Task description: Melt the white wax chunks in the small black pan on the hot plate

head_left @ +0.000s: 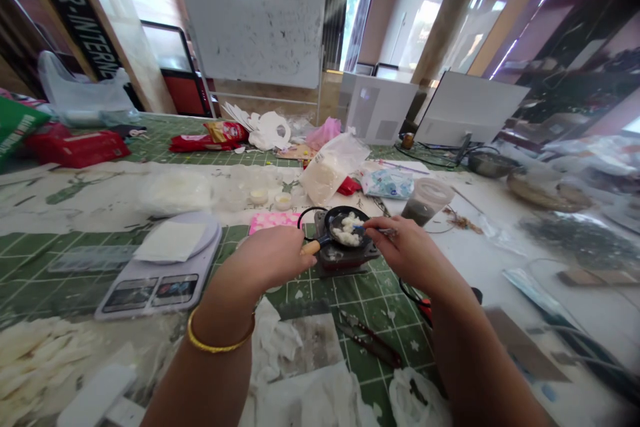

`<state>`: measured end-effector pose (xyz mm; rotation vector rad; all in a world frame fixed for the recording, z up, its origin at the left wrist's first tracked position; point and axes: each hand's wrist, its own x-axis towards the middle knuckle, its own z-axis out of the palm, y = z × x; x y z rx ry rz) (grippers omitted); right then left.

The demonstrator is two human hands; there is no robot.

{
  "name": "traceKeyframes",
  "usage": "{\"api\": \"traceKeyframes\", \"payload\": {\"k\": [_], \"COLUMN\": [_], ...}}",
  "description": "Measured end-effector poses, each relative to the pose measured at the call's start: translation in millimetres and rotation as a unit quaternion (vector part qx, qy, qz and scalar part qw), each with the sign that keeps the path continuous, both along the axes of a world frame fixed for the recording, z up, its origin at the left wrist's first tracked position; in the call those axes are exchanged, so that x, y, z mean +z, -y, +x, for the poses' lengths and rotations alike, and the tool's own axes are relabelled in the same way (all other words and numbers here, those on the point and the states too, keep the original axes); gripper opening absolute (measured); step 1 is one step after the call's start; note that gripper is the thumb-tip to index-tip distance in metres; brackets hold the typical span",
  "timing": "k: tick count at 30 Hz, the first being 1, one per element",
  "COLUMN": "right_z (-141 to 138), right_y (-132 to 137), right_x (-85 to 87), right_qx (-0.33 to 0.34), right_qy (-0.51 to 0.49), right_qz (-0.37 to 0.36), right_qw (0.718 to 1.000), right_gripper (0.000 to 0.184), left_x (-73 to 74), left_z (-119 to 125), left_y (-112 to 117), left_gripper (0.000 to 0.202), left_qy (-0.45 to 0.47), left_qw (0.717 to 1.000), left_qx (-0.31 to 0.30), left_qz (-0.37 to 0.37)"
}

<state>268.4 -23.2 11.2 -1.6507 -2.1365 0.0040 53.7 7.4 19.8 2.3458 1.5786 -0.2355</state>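
Note:
A small black frying pan (330, 217) rests on a little dark hot plate (345, 262). White lumpy pieces (349, 230) lie in it, some heaped together. My left hand (267, 253) is closed round the pan's wooden handle (311, 247). From the right, my right hand (395, 243) pinches a thin tool over the pan; a bit of blue shows at its tip, among the white lumps. The tool's kind is hard to make out, since my fingers cover most of it.
A kitchen scale (209, 250) with white paper stands left. Beyond the pan are small cups (283, 201), a clear bag (333, 167), a wipes pack (387, 183) and a plastic tub (427, 200). Scissors (373, 341) and crumpled tissues (275, 347) lie nearer me.

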Motion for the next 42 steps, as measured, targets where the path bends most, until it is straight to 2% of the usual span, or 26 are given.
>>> {"api": "traceKeyframes", "payload": {"k": [6, 11, 15, 20, 24, 32, 38, 42], "right_z": [1, -1, -1, -2, -2, 5, -4, -2], "right_y": [-1, 1, 0, -3, 1, 5, 0, -4], "right_x": [0.6, 1.7, -0.3, -1.3, 1.1, 5.7, -0.6, -1.9], "right_qx": [-0.020, 0.015, -0.010, -0.009, -0.024, -0.034, -0.008, -0.035], "right_qy": [-0.023, -0.005, -0.042, -0.033, -0.063, -0.065, -0.090, -0.093], "right_qz": [0.029, -0.006, 0.023, -0.021, 0.012, 0.005, -0.016, 0.010], "right_qw": [0.999, 1.000, 0.999, 0.999, 0.998, 0.997, 0.996, 0.995], "right_gripper": [0.029, 0.029, 0.027, 0.024, 0.022, 0.028, 0.027, 0.020], "left_x": [0.0, -0.5, 0.2, 0.4, -0.4, -1.0, -3.0, -1.6], "left_z": [-1, 0, 0, 0, -1, -1, 0, -1], "left_y": [0, -1, -1, -1, -1, -1, -2, -1], "left_gripper": [0.041, 0.042, 0.042, 0.043, 0.041, 0.040, 0.042, 0.040], "left_qy": [-0.008, -0.003, 0.000, 0.003, 0.003, 0.005, 0.005, 0.006], "left_qw": [1.000, 1.000, 1.000, 1.000, 1.000, 1.000, 1.000, 1.000], "left_qx": [-0.001, -0.004, -0.009, -0.007, -0.005, -0.009, -0.010, -0.011], "left_qz": [-0.003, -0.001, 0.003, 0.002, 0.005, 0.004, 0.010, 0.007]}}
